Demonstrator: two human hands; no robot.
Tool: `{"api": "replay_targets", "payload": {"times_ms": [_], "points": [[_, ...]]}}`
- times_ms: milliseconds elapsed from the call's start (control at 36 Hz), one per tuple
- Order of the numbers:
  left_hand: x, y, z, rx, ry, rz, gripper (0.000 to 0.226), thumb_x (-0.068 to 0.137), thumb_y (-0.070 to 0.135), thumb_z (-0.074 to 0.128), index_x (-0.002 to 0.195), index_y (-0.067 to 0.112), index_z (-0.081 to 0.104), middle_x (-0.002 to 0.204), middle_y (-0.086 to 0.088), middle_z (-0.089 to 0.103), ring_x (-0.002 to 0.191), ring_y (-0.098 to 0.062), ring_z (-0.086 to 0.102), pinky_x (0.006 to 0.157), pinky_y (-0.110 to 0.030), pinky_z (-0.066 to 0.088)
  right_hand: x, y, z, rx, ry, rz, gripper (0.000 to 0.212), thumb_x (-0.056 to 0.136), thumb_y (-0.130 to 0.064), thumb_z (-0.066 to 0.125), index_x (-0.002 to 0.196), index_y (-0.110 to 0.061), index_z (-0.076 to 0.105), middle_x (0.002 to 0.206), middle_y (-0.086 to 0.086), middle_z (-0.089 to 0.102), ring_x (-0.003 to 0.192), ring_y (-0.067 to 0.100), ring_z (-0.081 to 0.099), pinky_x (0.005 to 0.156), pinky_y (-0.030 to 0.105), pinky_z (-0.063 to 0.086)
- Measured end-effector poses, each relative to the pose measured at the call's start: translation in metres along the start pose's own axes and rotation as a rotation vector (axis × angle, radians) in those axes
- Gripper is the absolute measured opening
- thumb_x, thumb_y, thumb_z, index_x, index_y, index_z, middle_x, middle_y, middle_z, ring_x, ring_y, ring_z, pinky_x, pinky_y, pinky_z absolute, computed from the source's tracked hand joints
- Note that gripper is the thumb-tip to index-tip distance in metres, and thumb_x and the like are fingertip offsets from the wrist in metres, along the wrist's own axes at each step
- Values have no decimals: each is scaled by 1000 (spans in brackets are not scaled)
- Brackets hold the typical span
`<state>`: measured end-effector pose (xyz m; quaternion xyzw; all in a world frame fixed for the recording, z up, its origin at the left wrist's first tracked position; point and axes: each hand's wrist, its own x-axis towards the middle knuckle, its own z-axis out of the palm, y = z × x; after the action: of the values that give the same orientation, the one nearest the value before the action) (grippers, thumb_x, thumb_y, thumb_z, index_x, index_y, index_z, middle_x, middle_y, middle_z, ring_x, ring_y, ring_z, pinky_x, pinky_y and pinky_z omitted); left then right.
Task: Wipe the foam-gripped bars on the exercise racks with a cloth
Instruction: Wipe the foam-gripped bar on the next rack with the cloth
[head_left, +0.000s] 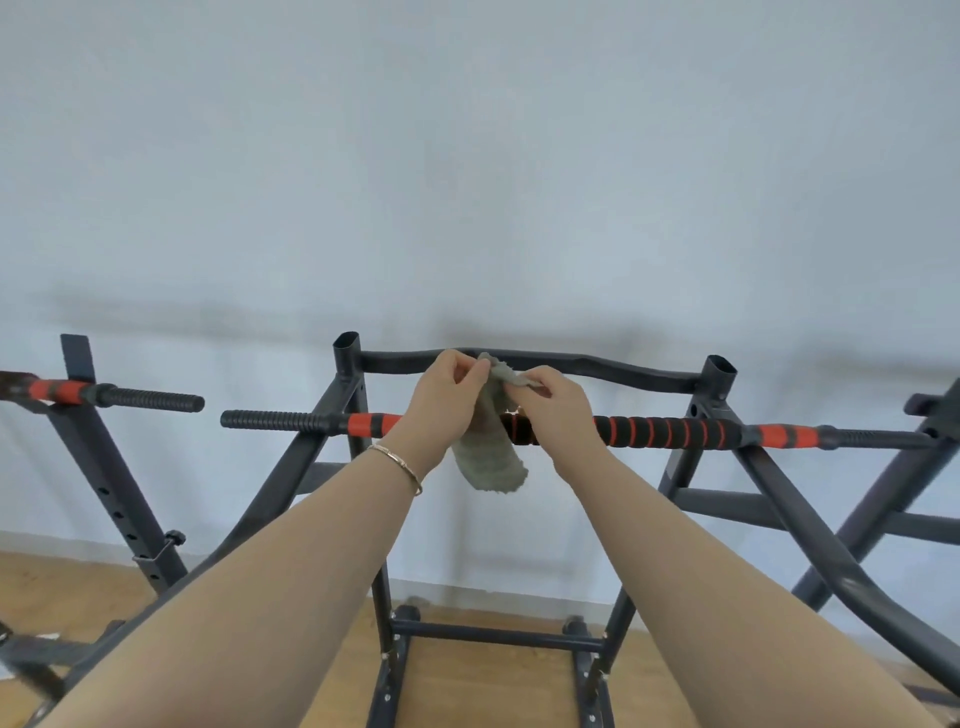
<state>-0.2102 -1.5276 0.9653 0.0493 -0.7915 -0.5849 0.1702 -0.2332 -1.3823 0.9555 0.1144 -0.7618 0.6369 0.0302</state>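
Cloth (488, 452), grey-green and limp, hung between both hands in front of the middle stretch of the foam-gripped bar (670, 431). Its top edge was pinched by the left hand (447, 395) on one side and by the right hand (550, 410) on the other, the fingers of both closed on the fabric, and the loose lower end dangled below the bar. Whether the cloth touched the bar could not be told. A thin bracelet (397, 462) circled the left wrist.

Black foam with orange rings covered the bar to the right of the hands, with solid orange bands and ribbed black ends farther out on each side. The bar ran across a dark metal rack (691, 467), whose two open-topped posts stood at its far corners, joined by a wavy black top rail (613, 366) just behind the hands. To the left stood a second rack (119, 509) carrying another bar (114, 397) with an orange band and a ribbed black end. Both racks rested on a wooden floor (488, 686) against a pale wall (467, 156).
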Motion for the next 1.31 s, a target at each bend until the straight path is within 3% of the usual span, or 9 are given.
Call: {"api": "replay_targets", "payload": {"times_ms": [139,333,472,611,778,1000,1111,1222,1306], "points": [[-2,-1,9,-51,-77,-42,27,96,49,50,95,22,56,88,4,61,78,-13,54,68,-30,46,2,12,-24,276,-8,132,18,94,-19,66,106,-8,73,106,10,74,103,28,70,89,41,59],[-6,-7,20,-75,-161,-35,18,90,32,67,96,21,56,101,-7,69,87,-17,61,75,-34,50,0,24,-49,307,39,206,26,97,-17,61,109,6,65,104,21,73,99,38,70,93,48,56],[-3,-14,21,-48,-262,-71,40,81,29,77,116,30,57,99,-7,67,92,-21,67,80,-35,56,0,26,-58,331,66,226,24,101,-22,55,105,1,60,105,23,68,91,33,66,88,51,56],[3,-11,10,188,-224,5,46,77,44,76,75,1,61,68,2,54,61,-14,54,61,-32,51,5,21,-59,32,144,103,20,103,-32,47,101,-14,57,90,1,62,76,20,56,62,35,47],[8,-1,-4,120,-113,-14,37,91,43,63,80,12,47,76,0,50,65,-18,51,45,-24,50,16,17,-45,-291,92,-44,22,105,-35,40,109,-16,51,89,0,61,74,15,55,66,31,45],[30,-19,-20,462,58,150,29,93,40,62,94,13,49,82,0,59,74,-16,55,59,-29,43,43,18,-18,-547,-34,-145,20,105,-34,40,101,-16,48,69,2,57,61,20,51,55,33,39],[44,-30,-22,535,125,192,26,94,35,61,105,13,51,95,-2,58,81,-22,56,62,-29,42,57,24,-13,-706,-32,-196,18,100,-36,47,97,-20,53,76,1,62,76,23,58,67,38,52],[48,-48,-9,1031,216,428,34,92,33,55,120,14,57,116,-9,52,95,-33,52,76,-44,49,66,30,-22,-807,-185,-163,29,94,-51,54,104,-24,58,89,-5,62,84,14,58,70,34,48],[38,-57,11,1174,-54,676,49,94,51,30,121,23,59,116,0,59,100,-27,55,82,-41,43,68,34,-32,-1036,-286,-72,46,96,-57,41,85,-17,60,80,-1,64,77,19,63,62,33,48]]}}
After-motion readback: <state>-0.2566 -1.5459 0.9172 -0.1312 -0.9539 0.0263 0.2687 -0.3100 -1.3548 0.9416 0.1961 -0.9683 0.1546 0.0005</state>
